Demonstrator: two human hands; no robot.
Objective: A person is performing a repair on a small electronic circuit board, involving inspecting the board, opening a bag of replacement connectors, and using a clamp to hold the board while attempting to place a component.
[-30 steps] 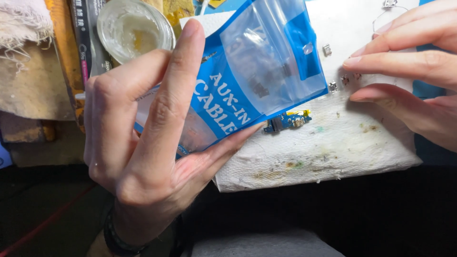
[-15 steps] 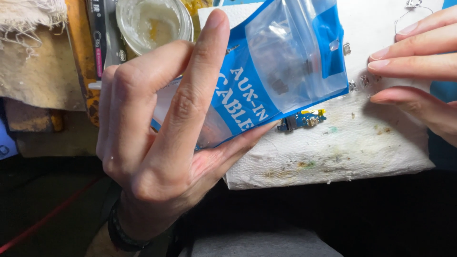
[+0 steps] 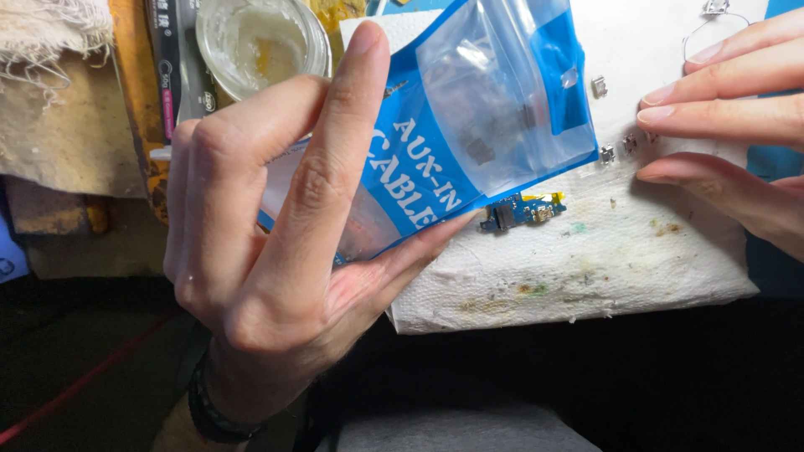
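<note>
Glass jar (image 3: 261, 40) beside raised bag (image 3: 469, 125)

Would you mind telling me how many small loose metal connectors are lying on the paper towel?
3 visible: one connector beside the bag, two near the right hand's fingers. Others may be hidden.

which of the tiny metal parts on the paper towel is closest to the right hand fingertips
The small metal connector right beside the right hand fingertips. Its neighbour lies further left, and a third sits higher up by the blue bag.

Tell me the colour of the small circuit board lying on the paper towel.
Blue, with yellow bits at one end; the circuit board shows in the head view.
</note>
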